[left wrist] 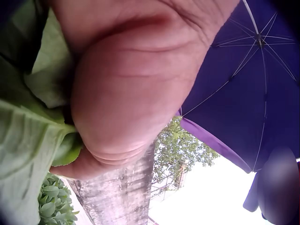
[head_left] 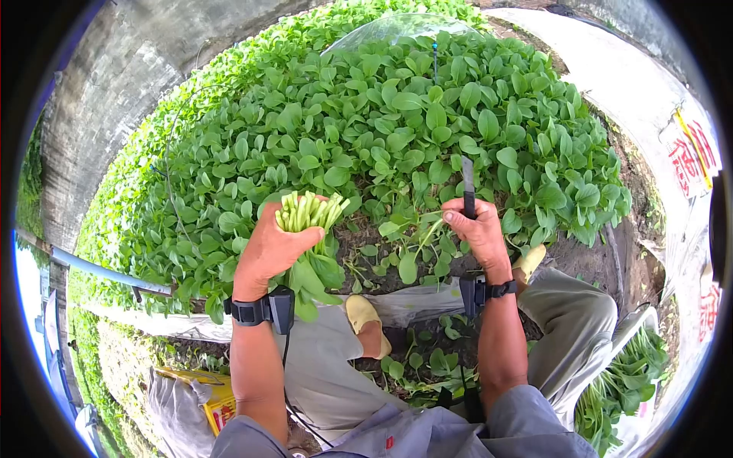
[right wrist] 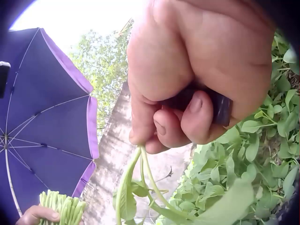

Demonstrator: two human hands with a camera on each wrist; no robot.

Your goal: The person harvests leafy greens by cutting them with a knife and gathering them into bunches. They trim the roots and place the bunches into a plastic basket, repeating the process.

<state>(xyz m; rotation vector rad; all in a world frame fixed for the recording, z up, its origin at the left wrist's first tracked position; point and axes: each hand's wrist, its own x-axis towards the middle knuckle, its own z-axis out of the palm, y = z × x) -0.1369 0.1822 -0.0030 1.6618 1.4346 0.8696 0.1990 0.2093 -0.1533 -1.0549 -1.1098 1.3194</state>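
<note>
In the head view my left hand (head_left: 276, 248) grips a bundle of cut greens (head_left: 309, 212), pale stem ends up and leaves hanging below. My right hand (head_left: 479, 231) holds a dark-handled knife (head_left: 469, 187), blade pointing away from me, and pinches a thin plant stem (head_left: 429, 233) between thumb and finger. The right wrist view shows fingers curled round the black handle (right wrist: 221, 108) and thin stems (right wrist: 147, 171) hanging from the fingertips. Leaves (left wrist: 28, 154) lie against the left hand (left wrist: 126, 89) in the left wrist view.
A dense bed of leafy plants (head_left: 343, 130) spreads ahead, with bare soil (head_left: 366, 244) at its near edge. More greens (head_left: 622, 382) lie at the lower right. A yellow bag (head_left: 217, 401) sits lower left, and a pipe (head_left: 114, 271) runs at left. An umbrella (left wrist: 239, 89) is overhead.
</note>
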